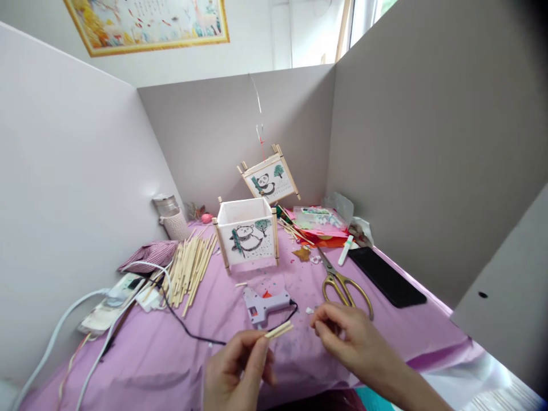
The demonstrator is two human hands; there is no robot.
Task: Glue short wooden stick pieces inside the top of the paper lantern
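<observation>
Desk (180,354), purple-clothed: left hand (235,365) pinching short pale wooden sticks (279,330) above front edge; right hand (346,337) loosely curled, empty, beside; open-topped white paper panda lantern box (247,231), contents unseen; lilac glue gun (263,305).

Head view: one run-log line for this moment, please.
left hand: pinches sticks | right hand: free, beside sticks | glue gun: lying behind | scissors: on cloth

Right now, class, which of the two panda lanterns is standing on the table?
The nearer, open-topped panda lantern stands on the purple table, beside the stick pile. The other lantern hangs tilted from a wire above and behind it.
</observation>
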